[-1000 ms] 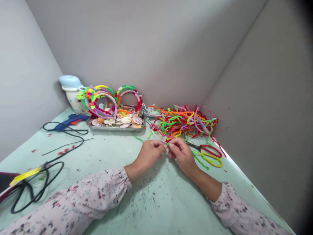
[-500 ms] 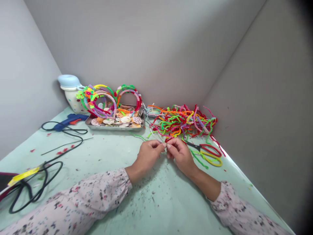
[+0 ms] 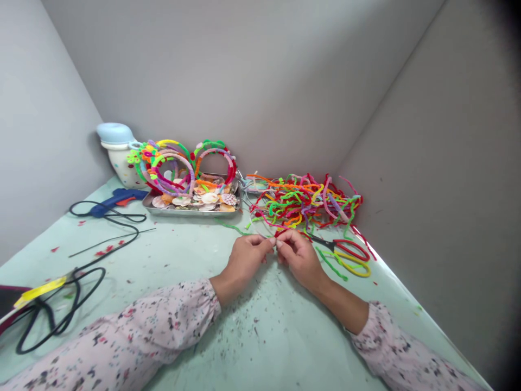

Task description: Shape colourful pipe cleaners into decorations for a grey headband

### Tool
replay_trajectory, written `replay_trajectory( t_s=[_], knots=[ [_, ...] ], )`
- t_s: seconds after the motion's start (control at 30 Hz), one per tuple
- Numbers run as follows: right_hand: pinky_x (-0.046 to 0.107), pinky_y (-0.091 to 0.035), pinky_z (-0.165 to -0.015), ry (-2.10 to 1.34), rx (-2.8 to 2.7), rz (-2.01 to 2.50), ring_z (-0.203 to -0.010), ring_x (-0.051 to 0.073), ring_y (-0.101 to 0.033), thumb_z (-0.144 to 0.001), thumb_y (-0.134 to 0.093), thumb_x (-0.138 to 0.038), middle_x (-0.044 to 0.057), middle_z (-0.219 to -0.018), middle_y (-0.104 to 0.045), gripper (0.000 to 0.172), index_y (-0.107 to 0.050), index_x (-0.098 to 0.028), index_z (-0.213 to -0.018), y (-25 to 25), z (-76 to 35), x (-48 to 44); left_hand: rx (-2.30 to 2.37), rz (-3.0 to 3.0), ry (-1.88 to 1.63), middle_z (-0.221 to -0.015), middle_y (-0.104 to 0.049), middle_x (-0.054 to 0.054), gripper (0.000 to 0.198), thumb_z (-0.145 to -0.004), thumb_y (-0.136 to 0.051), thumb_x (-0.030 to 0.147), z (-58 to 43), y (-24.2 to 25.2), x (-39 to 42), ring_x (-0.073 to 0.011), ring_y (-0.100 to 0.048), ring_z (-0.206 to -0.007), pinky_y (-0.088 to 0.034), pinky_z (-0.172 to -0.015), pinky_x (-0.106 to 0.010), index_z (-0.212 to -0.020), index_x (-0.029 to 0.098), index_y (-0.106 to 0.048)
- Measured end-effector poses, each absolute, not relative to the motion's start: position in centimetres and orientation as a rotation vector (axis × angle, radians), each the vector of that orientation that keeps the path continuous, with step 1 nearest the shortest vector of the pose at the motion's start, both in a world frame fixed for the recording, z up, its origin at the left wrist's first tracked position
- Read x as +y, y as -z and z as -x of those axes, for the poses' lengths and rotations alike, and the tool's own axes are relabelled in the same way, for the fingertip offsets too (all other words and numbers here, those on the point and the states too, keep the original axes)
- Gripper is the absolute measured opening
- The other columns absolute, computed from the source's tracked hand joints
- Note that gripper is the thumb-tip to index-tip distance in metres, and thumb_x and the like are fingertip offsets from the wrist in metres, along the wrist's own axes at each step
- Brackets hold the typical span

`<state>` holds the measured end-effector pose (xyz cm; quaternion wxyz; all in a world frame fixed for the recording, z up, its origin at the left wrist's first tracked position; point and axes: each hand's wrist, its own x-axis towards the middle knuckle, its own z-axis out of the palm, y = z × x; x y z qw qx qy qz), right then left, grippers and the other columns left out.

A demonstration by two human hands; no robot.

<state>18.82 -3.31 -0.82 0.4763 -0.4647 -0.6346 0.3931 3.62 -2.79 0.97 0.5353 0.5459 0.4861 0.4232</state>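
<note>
My left hand [image 3: 247, 259] is closed, thumb and forefinger pinching a thin pale headband [image 3: 255, 220], which curves up behind the fingers. My right hand [image 3: 300, 256] is closed too, its fingertips meeting the left ones. A bit of red pipe cleaner [image 3: 280, 233] shows at the right fingers and seems to be pinched there; its end between the fingertips is hidden. Just beyond both hands lies a tangled heap of coloured pipe cleaners [image 3: 301, 201]. Scissors [image 3: 350, 255] with red and yellow handles rest right of my right hand.
A metal tray [image 3: 191, 212] of seashells stands at the back, with finished fuzzy headbands [image 3: 173, 168] on it. Left of it are a white jar [image 3: 122, 160] with a blue lid and a blue glue gun [image 3: 109, 203]. A black cord [image 3: 77, 293] loops across the table's left side.
Both hands stay pinched together at almost the same spot, with only a slight shift of the fingers. The other things have not moved.
</note>
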Motion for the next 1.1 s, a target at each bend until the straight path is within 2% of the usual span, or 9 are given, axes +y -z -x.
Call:
replay_trajectory(
  t_s=[0.43, 0.63, 0.93, 1.1],
  knots=[
    [0.023, -0.038, -0.047, -1.013, -1.543, 1.105, -0.049, 0.012, -0.049, -0.087, -0.053, -0.036, -0.005, -0.058, -0.053, 0.015, -0.052, -0.022, -0.084, 0.83, -18.56, -3.40, 1.058, -1.216, -1.100, -0.051, -0.044, 0.005, 0.024, -0.073, -0.059, 0.033, -3.79, -0.71, -2.81, -0.0086, -0.039, -0.050, -0.030, -0.052, -0.022, -0.058, 0.016, -0.053],
    [0.023, -0.039, -0.048, -0.991, -1.528, 1.120, -0.049, 0.011, -0.049, -0.087, -0.053, -0.035, -0.005, -0.058, -0.054, 0.014, -0.052, -0.022, -0.083, 0.80, -18.79, -3.40, 1.073, -1.208, -1.076, -0.053, -0.048, 0.004, 0.027, -0.074, -0.060, 0.039, -3.81, -0.46, -2.64, -0.0088, -0.041, -0.050, -0.030, -0.051, -0.022, -0.062, 0.015, -0.056],
    [0.021, -0.038, -0.045, -1.067, -1.482, 1.067, -0.047, 0.010, -0.048, -0.087, -0.053, -0.034, -0.006, -0.056, -0.052, 0.013, -0.052, -0.021, -0.083, 0.89, -18.56, -3.39, 0.985, -1.146, -1.111, -0.055, -0.049, 0.003, 0.027, -0.073, -0.064, 0.038, -3.61, -0.50, -2.60, -0.0082, -0.041, -0.051, -0.031, -0.052, -0.022, -0.063, 0.014, -0.056],
    [0.021, -0.037, -0.044, -1.114, -1.454, 1.024, -0.046, 0.009, -0.049, -0.087, -0.054, -0.033, -0.007, -0.060, -0.053, 0.013, -0.051, -0.022, -0.092, 0.82, -18.56, -3.34, 0.939, -1.120, -1.107, -0.056, -0.051, 0.003, 0.026, -0.074, -0.065, 0.037, -3.57, -0.52, -2.50, -0.0079, -0.043, -0.052, -0.032, -0.053, -0.022, -0.065, 0.014, -0.056]
  ],
)
